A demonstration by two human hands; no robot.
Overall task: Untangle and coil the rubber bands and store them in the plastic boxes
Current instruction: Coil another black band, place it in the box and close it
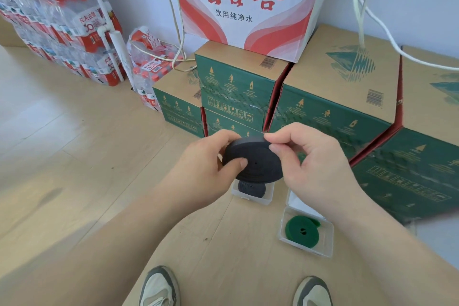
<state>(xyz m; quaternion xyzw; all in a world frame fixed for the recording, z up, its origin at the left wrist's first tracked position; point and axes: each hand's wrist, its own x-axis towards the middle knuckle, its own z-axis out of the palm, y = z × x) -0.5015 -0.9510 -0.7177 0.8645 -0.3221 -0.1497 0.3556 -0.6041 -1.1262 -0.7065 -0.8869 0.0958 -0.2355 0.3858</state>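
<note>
Head view shows your left hand (198,169) gripping the black coil (250,161) above the far box (270,197), thumb on its face, while your right hand (315,164) pinches its outer end at the rim; keep that end taut, then lower the coil flat

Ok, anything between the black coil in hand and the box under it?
Nothing visible in the gap. But the plastic box already holds a second black coil, lying where the held coil would land.
</note>
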